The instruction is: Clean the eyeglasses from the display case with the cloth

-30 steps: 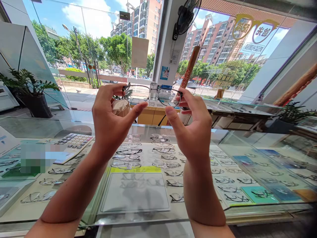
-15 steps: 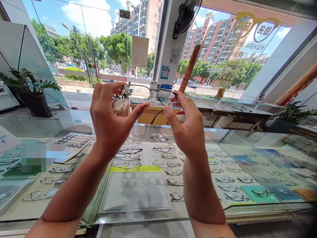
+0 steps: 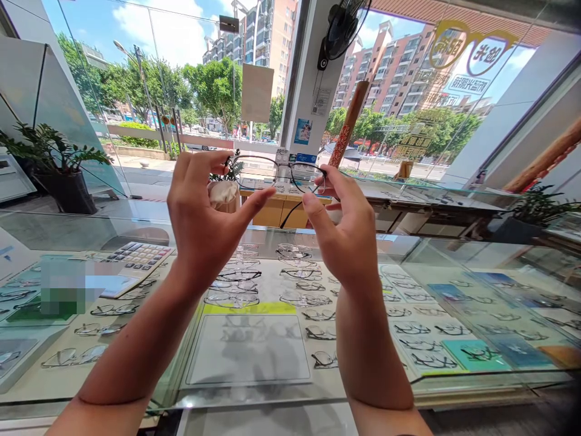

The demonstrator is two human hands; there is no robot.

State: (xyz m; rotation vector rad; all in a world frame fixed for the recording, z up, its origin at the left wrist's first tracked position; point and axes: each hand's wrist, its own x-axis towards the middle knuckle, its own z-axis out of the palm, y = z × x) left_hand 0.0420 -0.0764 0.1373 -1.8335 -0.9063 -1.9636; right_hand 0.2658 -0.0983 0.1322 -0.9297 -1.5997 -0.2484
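A pair of dark, thin-rimmed eyeglasses [image 3: 284,164] is held up level in front of me, above the glass counter. At the left end of the frame, the curled fingers of my left hand [image 3: 197,209] grip near the hinge, while the thumb stretches out below the left lens. My right hand [image 3: 347,227] holds the right end, its index finger by the hinge and its thumb under the right lens. One dark temple arm slants down behind the right lens. The other temple is largely hidden by my left hand.
Rows of eyeglasses [image 3: 233,284] lie inside the glass display counter [image 3: 240,396]. A calculator [image 3: 138,255] rests at left on the counter. Behind are a potted plant [image 3: 63,175], a wooden cabinet [image 3: 267,212] and a wall fan [image 3: 340,30]. Large windows face a street.
Both hands and the eyeglasses have shifted very slightly to the right. The grip looks the same.
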